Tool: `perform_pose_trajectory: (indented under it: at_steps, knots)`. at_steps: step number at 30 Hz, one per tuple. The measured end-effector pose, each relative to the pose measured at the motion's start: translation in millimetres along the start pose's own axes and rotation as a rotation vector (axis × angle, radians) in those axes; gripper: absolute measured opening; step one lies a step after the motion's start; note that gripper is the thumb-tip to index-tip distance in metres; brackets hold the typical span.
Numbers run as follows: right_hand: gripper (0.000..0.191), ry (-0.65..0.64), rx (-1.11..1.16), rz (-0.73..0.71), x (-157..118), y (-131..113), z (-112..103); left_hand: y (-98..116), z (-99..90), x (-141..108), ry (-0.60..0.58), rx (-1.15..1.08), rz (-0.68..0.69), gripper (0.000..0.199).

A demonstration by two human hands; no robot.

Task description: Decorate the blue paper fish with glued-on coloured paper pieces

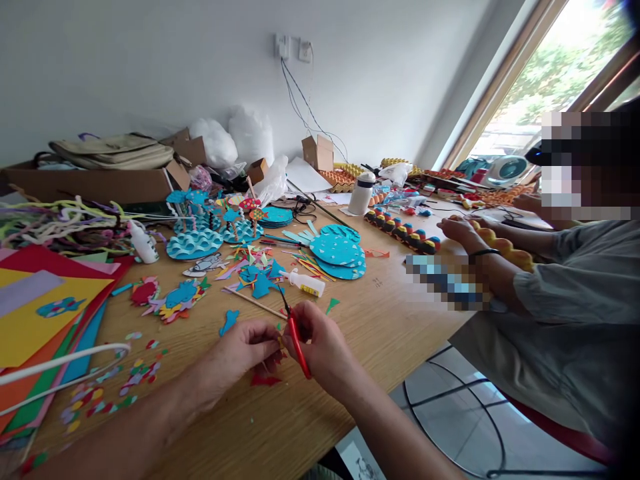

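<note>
My right hand (323,347) is closed around red-handled scissors (299,348), whose dark blades point up and away from me. Close beside it, the fingertips of my left hand (253,343) are pinched together on a small piece of coloured paper, mostly hidden by the fingers. Under my hands, red paper scraps (266,380) lie on the wooden table (380,347). A thin wooden stick (257,303) and a white glue bottle (306,283) lie just beyond the hands. Blue paper cutouts (261,279) are spread near the bottle's nozzle.
Coloured paper sheets (60,300) and confetti-like dots (135,377) cover the left side. Blue paper discs (337,253), wavy blue stands (195,243) and another glue bottle (143,241) sit farther back. At right, a person (565,280) handles a yellow bumpy strip (505,247).
</note>
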State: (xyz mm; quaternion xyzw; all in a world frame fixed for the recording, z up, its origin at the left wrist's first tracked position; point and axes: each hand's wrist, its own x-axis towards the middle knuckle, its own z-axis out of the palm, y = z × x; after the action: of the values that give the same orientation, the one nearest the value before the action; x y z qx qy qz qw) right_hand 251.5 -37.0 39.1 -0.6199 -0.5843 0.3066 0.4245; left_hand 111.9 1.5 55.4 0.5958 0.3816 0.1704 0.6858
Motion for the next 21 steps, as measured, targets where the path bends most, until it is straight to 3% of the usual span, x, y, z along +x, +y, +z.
perform_pose_trajectory:
  at_steps: [4, 11, 21]
  knots:
    - [0.014, -0.034, -0.028, -0.026, -7, -13, -6, -4, -4.9, -8, 0.036, -0.058, 0.019, 0.03]
    - [0.017, -0.207, -0.391, 0.003, -32, -18, -25, -5, -17.6, -20, 0.179, -0.101, 0.031, 0.022]
    - [0.014, -0.243, -0.45, -0.029, -36, -20, -18, 1, -13.8, -24, 0.147, -0.115, 0.006, 0.027]
